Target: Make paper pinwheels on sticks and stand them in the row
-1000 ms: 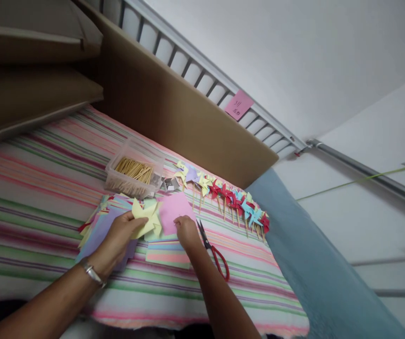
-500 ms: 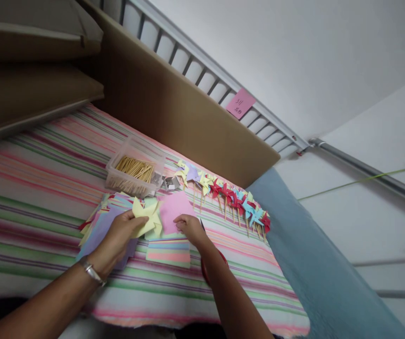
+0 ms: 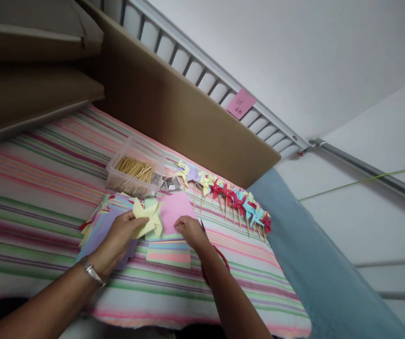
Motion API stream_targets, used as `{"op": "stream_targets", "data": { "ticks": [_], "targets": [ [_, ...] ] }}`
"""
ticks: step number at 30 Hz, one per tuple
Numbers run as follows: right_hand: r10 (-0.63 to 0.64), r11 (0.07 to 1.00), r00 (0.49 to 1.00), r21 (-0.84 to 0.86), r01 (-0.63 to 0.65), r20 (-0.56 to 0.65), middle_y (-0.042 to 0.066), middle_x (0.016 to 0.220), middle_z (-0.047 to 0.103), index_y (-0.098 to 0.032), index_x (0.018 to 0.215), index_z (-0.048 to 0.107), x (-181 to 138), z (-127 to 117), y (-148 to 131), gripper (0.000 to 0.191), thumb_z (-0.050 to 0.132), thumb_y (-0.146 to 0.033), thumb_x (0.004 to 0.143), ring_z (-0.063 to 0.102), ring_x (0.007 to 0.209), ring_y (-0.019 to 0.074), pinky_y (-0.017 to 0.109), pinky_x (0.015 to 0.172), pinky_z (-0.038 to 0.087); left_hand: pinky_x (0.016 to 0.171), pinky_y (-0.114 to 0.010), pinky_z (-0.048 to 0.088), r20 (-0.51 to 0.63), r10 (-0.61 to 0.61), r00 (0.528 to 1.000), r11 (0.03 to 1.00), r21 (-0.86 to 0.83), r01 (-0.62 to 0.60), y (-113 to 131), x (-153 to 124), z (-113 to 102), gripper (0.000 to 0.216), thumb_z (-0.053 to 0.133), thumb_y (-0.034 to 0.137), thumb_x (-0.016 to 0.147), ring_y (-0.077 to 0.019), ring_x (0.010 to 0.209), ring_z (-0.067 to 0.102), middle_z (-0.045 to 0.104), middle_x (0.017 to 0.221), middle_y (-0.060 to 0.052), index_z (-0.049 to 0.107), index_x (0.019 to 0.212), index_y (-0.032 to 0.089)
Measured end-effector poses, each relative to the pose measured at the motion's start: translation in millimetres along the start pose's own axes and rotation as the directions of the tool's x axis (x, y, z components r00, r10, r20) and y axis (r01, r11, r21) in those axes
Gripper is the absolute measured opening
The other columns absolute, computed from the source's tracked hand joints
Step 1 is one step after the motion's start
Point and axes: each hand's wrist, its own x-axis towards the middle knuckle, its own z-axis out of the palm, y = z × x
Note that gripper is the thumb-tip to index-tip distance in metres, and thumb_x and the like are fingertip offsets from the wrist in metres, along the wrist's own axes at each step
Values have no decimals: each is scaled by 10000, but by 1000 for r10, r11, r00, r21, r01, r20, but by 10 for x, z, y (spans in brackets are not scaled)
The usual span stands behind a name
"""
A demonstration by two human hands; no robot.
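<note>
My left hand (image 3: pixel 119 234) pinches a yellow folded paper pinwheel (image 3: pixel 145 217) above a spread of coloured paper squares (image 3: pixel 98 226). My right hand (image 3: pixel 188 230) is closed over the near edge of a pink paper sheet (image 3: pixel 174 209) that lies on a stack of pastel squares (image 3: pixel 169 252). Red-handled scissors (image 3: pixel 219 254) lie just right of that hand, partly hidden under my forearm.
A clear plastic box of wooden sticks (image 3: pixel 135 172) stands behind the papers. A row of finished paper pinwheels on sticks (image 3: pixel 230 197) lies to the right on the striped cloth (image 3: pixel 40 188). Cardboard panels (image 3: pixel 174 113) stand behind; a blue cloth (image 3: pixel 304 268) lies on the right.
My right hand shifted slightly right along the pink sheet's edge, and my forearm now covers part of the scissors. The left hand kept still with the yellow pinwheel.
</note>
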Motion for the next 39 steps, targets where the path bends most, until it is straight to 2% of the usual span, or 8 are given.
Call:
{"op": "stream_targets", "data": {
  "ticks": [7, 10, 13, 17, 22, 30, 36, 39],
  "targets": [
    [-20, 1000, 996, 16, 22, -84, 14, 684, 592, -166, 605, 603, -85, 9, -143, 167, 524, -39, 678, 533, 701, 150, 254, 710, 380, 511, -239, 429, 14, -26, 1000, 1000, 0, 26, 17, -19, 10, 133, 735, 197, 534, -159, 507, 590, 677, 570, -37, 672, 628, 125],
    [-22, 996, 986, 79, 35, -168, 63, 903, 646, -179, 700, 616, -215, -2, -283, 133, 505, -116, 740, 566, 889, 181, 282, 803, 398, 501, -240, 425, 16, -22, 1000, 1000, 5, 22, 4, -22, 18, 111, 737, 195, 535, -154, 489, 577, 665, 544, -29, 670, 599, 134],
    [11, 945, 973, 321, 66, -232, 91, 1257, 551, -191, 745, 619, -363, 45, -467, 100, 520, -191, 758, 498, 1149, 212, 327, 938, 365, 523, -242, 434, 52, -15, 999, 1000, 2, 15, -21, -22, 25, 139, 743, 210, 538, -152, 505, 583, 677, 568, -35, 689, 635, 126],
    [89, 780, 977, 624, 54, -195, 78, 1415, 407, -200, 712, 634, -459, 202, -682, 47, 589, -208, 704, 368, 1296, 239, 369, 1018, 299, 589, -257, 452, 119, 4, 993, 1000, 0, -4, -48, -27, 28, 266, 731, 221, 557, -176, 601, 619, 716, 697, -62, 712, 798, 108],
    [103, 778, 977, 627, 37, -185, 90, 1440, 366, -195, 731, 661, -437, 326, -750, 78, 592, -190, 696, 301, 1338, 231, 372, 1020, 293, 558, -242, 434, 128, 32, 991, 999, 25, -35, -40, -51, 45, 263, 728, 223, 558, -163, 576, 603, 718, 696, -57, 717, 797, 114],
    [81, 828, 971, 557, 60, -224, 47, 1238, 576, -207, 709, 664, -401, 310, -757, 70, 598, -229, 694, 421, 1248, 255, 364, 989, 332, 582, -240, 443, 172, 37, 984, 999, -8, -36, -46, -74, 75, 227, 724, 216, 569, -161, 604, 616, 725, 720, -48, 731, 783, 141],
    [87, 816, 978, 577, 41, -191, 67, 1305, 523, -189, 700, 662, -393, 295, -753, 89, 591, -242, 688, 365, 1288, 257, 345, 1022, 282, 590, -229, 447, 208, 19, 978, 1000, -22, -15, -39, -78, 63, 213, 715, 209, 592, -155, 613, 619, 730, 734, -49, 734, 793, 142],
    [81, 801, 981, 597, 43, -179, 63, 1284, 539, -189, 665, 647, -392, 280, -745, 79, 589, -243, 672, 417, 1240, 262, 347, 986, 328, 598, -223, 449, 231, 11, 973, 1000, -26, -5, -39, -78, 62, 210, 710, 200, 602, -151, 624, 624, 734, 747, -52, 735, 802, 143]
  ]
}}
